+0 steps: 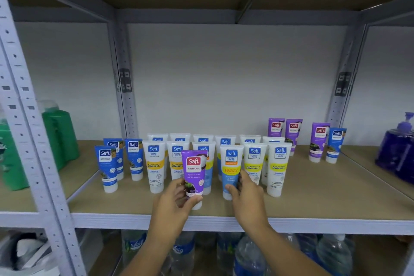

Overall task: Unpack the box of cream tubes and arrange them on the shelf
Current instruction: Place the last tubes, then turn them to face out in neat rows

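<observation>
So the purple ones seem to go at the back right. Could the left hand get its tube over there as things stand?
Probably yes. The left hand holds the purple tube in front of the white tubes; bare shelf beside them leads to the purple group.

Purple tube (194, 172), white-and-yellow tubes (155, 167) — tan shelf (313, 204), green bottles (60, 134).

My head camera faces the shelf (313, 204) squarely from close range, slightly above its board, angled forward and down.
</observation>
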Demonstrator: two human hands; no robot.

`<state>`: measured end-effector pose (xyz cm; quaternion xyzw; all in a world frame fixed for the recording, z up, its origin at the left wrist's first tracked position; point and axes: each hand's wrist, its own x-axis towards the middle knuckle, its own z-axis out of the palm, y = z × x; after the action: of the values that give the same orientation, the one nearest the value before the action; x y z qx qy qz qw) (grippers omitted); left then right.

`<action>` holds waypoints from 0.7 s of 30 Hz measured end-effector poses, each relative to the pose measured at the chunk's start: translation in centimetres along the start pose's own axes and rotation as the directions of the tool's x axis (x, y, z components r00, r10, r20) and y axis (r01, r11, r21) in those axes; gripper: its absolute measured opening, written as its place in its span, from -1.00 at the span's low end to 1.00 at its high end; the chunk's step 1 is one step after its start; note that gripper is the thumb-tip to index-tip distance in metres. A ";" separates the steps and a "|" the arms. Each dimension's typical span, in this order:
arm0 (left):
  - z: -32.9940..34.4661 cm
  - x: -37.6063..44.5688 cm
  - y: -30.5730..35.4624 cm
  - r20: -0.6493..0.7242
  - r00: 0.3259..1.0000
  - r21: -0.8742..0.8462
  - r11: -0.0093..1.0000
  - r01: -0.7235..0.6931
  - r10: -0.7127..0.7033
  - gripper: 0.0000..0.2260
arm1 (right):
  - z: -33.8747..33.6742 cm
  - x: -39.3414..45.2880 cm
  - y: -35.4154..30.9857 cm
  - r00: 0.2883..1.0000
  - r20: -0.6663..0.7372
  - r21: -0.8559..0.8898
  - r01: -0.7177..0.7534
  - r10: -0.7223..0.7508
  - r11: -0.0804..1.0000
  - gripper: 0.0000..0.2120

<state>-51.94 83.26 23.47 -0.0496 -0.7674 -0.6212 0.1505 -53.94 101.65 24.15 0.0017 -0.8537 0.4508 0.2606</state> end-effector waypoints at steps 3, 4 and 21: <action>-0.1 0.1 -0.1 -0.003 1.000 0.000 1.000 0.001 -0.001 -0.52 | 0.4 0.3 -0.1 1.000 0.002 -0.017 -0.021 0.021 1.000 -0.63; -0.2 0.1 -0.1 -0.001 1.000 0.001 1.000 0.003 -0.003 -0.52 | 0.5 0.4 -0.1 1.000 0.003 -0.018 -0.024 0.024 1.000 -0.63; -0.5 0.3 -0.2 0.010 0.999 0.024 0.999 -0.041 0.040 -0.52 | 1.3 1.0 -0.2 0.999 -0.008 -0.011 -0.051 0.051 0.999 -0.58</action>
<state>-52.17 82.67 23.45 -0.0664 -0.7743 -0.6086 0.1600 -55.36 100.78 24.13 -0.0233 -0.8551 0.4525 0.2521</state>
